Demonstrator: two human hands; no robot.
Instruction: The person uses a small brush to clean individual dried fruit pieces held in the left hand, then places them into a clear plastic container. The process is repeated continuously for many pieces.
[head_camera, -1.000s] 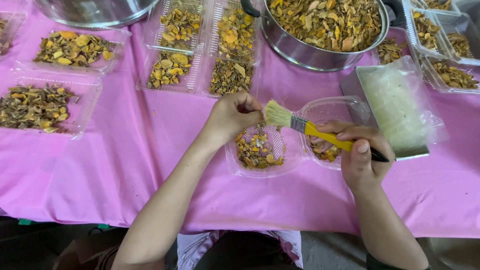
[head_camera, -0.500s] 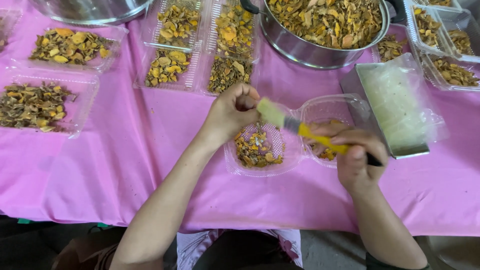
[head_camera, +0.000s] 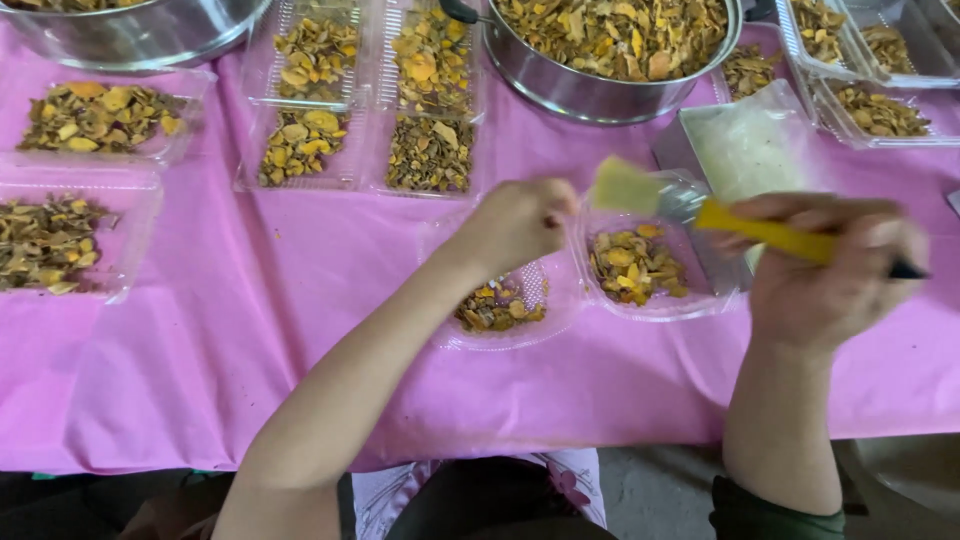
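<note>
Since 0.5 s ago: yellow-handled flat pastry brush (head_camera: 700, 212) swung up, bristles now above open clear plastic clamshell container (head_camera: 640, 268) of dried orange-brown slices. Right hand (head_camera: 830, 270) fisted round handle. Left hand (head_camera: 515, 225) curled, pinch contents unclear, steadying container rim on pink tablecloth (head_camera: 250, 330).

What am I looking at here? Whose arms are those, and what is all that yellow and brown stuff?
The picture comes from a camera worn on a person's head, looking down, so the two bare arms are that person's own. The right hand holds a brush with a yellow handle and pale bristles. The left hand is closed just above a clear plastic box that lies open, with dried yellow-brown pieces in both halves. All of it sits on a pink tablecloth. Around it are more clear trays of the same dried pieces, a big metal bowl full of them, and a metal tray of something pale.
</note>
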